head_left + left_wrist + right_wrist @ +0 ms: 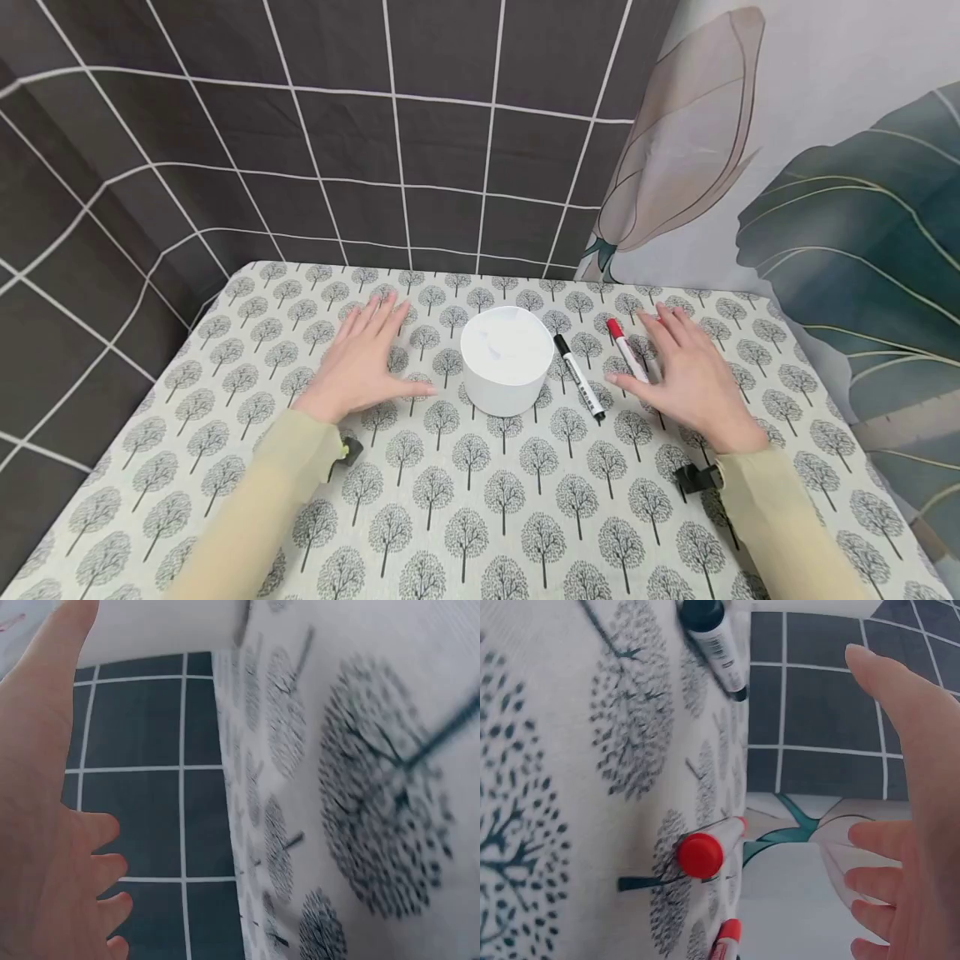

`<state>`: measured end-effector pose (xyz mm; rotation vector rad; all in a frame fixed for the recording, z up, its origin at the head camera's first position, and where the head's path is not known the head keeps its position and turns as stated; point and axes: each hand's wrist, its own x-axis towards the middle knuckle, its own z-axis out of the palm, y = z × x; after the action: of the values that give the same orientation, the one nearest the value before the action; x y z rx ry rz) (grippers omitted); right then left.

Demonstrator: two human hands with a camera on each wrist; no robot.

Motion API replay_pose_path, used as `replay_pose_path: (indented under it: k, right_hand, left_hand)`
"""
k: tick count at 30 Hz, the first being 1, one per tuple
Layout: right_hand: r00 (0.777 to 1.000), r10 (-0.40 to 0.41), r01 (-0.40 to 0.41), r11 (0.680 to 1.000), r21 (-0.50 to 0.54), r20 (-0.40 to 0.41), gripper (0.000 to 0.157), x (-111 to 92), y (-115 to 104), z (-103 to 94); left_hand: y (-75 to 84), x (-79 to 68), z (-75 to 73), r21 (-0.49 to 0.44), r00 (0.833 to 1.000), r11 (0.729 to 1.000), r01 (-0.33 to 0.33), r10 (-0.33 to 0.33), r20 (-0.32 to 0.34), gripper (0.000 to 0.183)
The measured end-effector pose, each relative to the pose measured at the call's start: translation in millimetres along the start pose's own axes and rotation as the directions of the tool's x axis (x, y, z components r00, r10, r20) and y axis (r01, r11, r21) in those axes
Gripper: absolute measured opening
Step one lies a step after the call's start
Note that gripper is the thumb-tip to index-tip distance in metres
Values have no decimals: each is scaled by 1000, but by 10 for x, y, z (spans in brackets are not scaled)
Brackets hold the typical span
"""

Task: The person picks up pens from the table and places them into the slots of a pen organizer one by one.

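Note:
A round white container (504, 393) stands upright on the table between the two hands. Left of it, my left hand (358, 367) has its fingers spread and its thumb extended towards the container, holding nothing. To the container's right lies a black-capped whiteboard marker (579, 379), and beyond that a red-capped marker (628, 350). Over on the right my right hand (693, 379) is spread too, its thumb near the red marker without gripping it. A second red marker (727, 941) appears low in the right wrist view; my right hand mostly hides it in the head view.
A pale cloth printed with dark trees (465, 533) covers the table. Behind the table hangs a dark curtain (442, 142) with white grid lines. A leaf-patterned curtain (795, 108) hangs at the right.

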<state>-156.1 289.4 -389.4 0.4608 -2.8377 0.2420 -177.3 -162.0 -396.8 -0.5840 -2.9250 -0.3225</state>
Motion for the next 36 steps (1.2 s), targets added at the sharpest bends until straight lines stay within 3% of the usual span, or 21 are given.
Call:
replay_pose_path:
  k: [11,17,25,31,36]
  right_hand:
    - [989,12,9,990,143,-149,84,34,-131,-86]
    - [976,11,46,967,252,-218,76,60,-230,-84]
    - [992,92,-55,931,360,-85,80,43,-387,-80]
    - [993,120,-115,879,462,18,83,5,-459,-6]
    - [993,98,-116,859,499,62,80,-41,-500,94]
  left_hand:
    - [198,44,-112,-180,999,984,-7,0,-36,124]
    - [341,91,-158,-327,997,944,-37,15,-70,124]
    - [635,180,-195,-501,997,863,-57,23,-74,125]
    - [837,270,-98,-580,996,813,-50,-4,-91,124]
    - [927,293,-3,-620,996,784,-36,-23,-86,127]
